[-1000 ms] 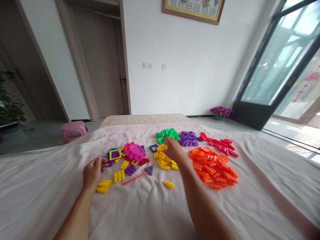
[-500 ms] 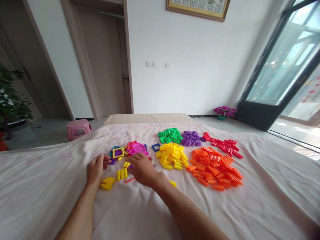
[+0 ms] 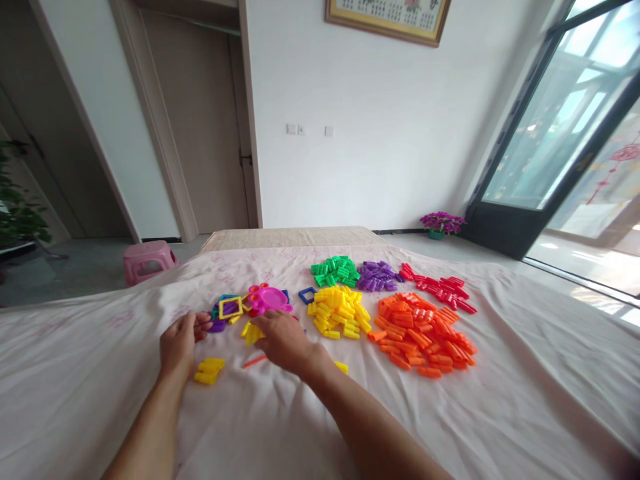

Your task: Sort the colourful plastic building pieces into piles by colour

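Note:
My right hand [image 3: 285,339] reaches across the middle with its fingers closed on a yellow ribbed plastic block [image 3: 253,333]; the hand covers part of the block. To the left, my left hand [image 3: 181,339] is curled, fingertips beside a purple plastic piece [image 3: 217,326]; what it pinches, if anything, cannot be made out. Just beyond the hands lie a yellow square frame [image 3: 231,307] and a pink paw-shaped piece [image 3: 270,299]. Another yellow block [image 3: 209,371] rests near my left wrist, and a thin red stick [image 3: 255,361] lies between the hands.
Piles of yellow [image 3: 340,311], orange [image 3: 423,337], green [image 3: 335,271], purple [image 3: 379,275] and red [image 3: 443,290] plastic pieces sit to the right on the pale cloth [image 3: 400,413]. A blue square frame [image 3: 307,295] lies by the yellow pile. A pink stool [image 3: 149,260] stands beyond.
The yellow block that lay on the cloth between my hands has moved up and right, into my right hand's fingers. My left hand stays near the purple piece. The view has shifted slightly.

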Tool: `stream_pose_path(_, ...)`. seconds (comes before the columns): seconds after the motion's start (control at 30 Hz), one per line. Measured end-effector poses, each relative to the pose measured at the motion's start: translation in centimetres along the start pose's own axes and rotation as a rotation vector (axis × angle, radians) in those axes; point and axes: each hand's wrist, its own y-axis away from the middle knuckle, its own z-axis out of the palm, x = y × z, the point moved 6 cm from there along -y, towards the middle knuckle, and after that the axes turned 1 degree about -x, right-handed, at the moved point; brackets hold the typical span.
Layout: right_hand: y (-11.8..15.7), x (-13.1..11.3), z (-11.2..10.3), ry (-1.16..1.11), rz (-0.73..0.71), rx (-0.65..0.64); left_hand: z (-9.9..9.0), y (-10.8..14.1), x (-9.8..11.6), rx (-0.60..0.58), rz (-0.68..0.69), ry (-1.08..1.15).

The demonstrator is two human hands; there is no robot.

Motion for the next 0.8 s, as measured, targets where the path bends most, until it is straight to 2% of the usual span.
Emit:
stream_pose_path(0.2,2.6,7.7,-6.5,0.081,0.378,0.013,0.2,0.1,-0.2,-0.009,-0.016,0.003)
stream_pose_path(0.3,4.2,10.7,-8.3,0.176,0.523,0.035,0.3,0.1,-0.3,-0.009,-0.027,0.02)
stream_pose_path(0.4,4.6,11.5,-8.9,0.203,0.573,0.102,0.3,0.1,-0.2,-0.002,-0.045,0.057)
stream_pose_path(0.5,3.2,9.0,-7.5,0.107,0.408,0.133,0.0,0.0,-0.1,0.003,-0.074,0.107)
stream_pose_path(0.6,1.5,3.9,-4.1,0.02,0.135,0.076,-0.3,-0.1,0.1,-0.006,-0.111,0.154)
stream_pose_path(0.7,1.0,-1.8,-0.3,-0.007,-0.138,0.026,-0.5,-0.3,0.2,-0.039,-0.149,0.192)
stream_pose_path(0.8,1.3,-5.7,2.5,0.001,-0.29,0.051,-0.5,-0.2,0.4,-0.076,-0.178,0.22)
